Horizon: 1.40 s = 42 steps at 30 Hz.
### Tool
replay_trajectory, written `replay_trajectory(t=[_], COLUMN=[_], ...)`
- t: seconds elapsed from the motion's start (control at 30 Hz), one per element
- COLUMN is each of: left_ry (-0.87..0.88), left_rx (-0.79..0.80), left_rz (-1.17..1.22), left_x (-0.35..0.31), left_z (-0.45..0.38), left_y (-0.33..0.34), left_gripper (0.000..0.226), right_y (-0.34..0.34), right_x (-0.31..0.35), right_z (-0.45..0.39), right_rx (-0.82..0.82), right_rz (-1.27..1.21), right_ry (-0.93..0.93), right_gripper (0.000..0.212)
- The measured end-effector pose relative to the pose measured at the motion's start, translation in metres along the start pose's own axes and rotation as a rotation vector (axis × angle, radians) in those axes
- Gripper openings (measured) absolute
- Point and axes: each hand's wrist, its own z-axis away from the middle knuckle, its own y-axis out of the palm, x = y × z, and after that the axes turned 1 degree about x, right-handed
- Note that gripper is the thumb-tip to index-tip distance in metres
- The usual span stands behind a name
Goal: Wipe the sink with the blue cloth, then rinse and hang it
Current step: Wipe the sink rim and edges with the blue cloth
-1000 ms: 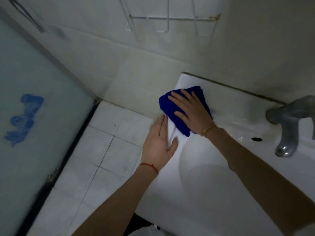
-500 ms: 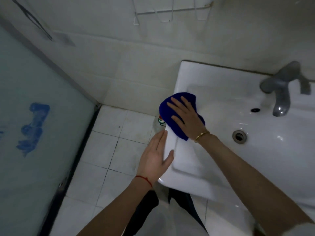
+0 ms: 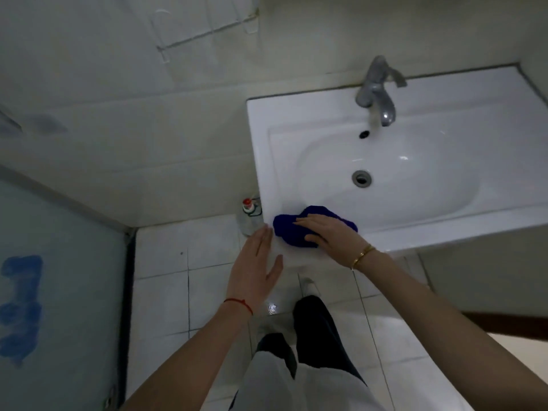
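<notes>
The white sink [image 3: 444, 108] is fixed to the tiled wall, with a grey tap [image 3: 376, 90] at its back and a drain [image 3: 361, 178] in the bowl. A bunched blue cloth [image 3: 289, 231] lies on the sink's front left corner. My right hand [image 3: 329, 237] presses flat on the cloth with straight fingers. My left hand [image 3: 255, 268] is open, its fingers straight, resting at the sink's left front corner beside the cloth.
A small bottle with a red cap [image 3: 249, 216] stands on the floor against the sink's left side. A wire rack [image 3: 204, 28] hangs on the wall above. A frosted glass panel [image 3: 56, 292] closes the left. White floor tiles [image 3: 166, 307] lie below.
My right hand has slid the cloth along the sink's left rim from the back toward the front corner. My left hand followed along the edge. The view swung right and down.
</notes>
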Motion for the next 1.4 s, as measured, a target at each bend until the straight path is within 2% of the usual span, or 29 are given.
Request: replay_trajectory(t=[0.2, 0.3, 0.4, 0.6, 0.77, 0.93, 1.07, 1.2, 1.3, 1.4], left_ry=[0.134, 0.142, 0.128, 0.091, 0.035, 0.02, -0.055, -0.138, -0.136, -0.134], left_rx=[-0.016, 0.014, 0.051, 0.095, 0.071, 0.034, 0.035, -0.002, 0.004, -0.01], left_rz=[-0.073, -0.086, -0.054, -0.066, -0.062, -0.067, -0.112, -0.17, -0.194, -0.207], left_x=[-0.014, -0.025, -0.038, -0.057, -0.075, -0.12, -0.156, -0.169, -0.168, -0.167], left_z=[-0.014, -0.024, -0.032, -0.039, -0.042, -0.058, -0.077, -0.083, -0.084, -0.086], left_y=[0.001, 0.008, 0.02, 0.043, 0.06, 0.092, 0.117, 0.127, 0.129, 0.13], left_gripper=[0.058, 0.059, 0.058, 0.054, 0.047, 0.051, 0.05, 0.048, 0.045, 0.043], right_y=[-0.021, -0.018, 0.005, 0.015, -0.005, -0.044, -0.065, -0.066, -0.065, -0.079], right_x=[-0.01, -0.018, -0.024, -0.041, -0.093, -0.169, -0.214, -0.213, -0.214, -0.244], right_z=[0.052, 0.076, 0.077, 0.069, 0.092, 0.129, 0.146, 0.139, 0.139, 0.154], right_rx=[-0.12, -0.177, -0.193, -0.34, -0.389, -0.452, -0.474, -0.409, -0.36, -0.37], right_rz=[0.239, 0.276, 0.247, 0.072, 0.067, 0.128, 0.152, 0.176, 0.156, 0.193], right_ry=[0.099, 0.109, 0.119, 0.106, 0.125, 0.14, 0.152, 0.154, 0.088, 0.031], right_gripper=[0.035, 0.042, 0.055, 0.051, 0.053, 0.055, 0.056, 0.058, 0.057, 0.056])
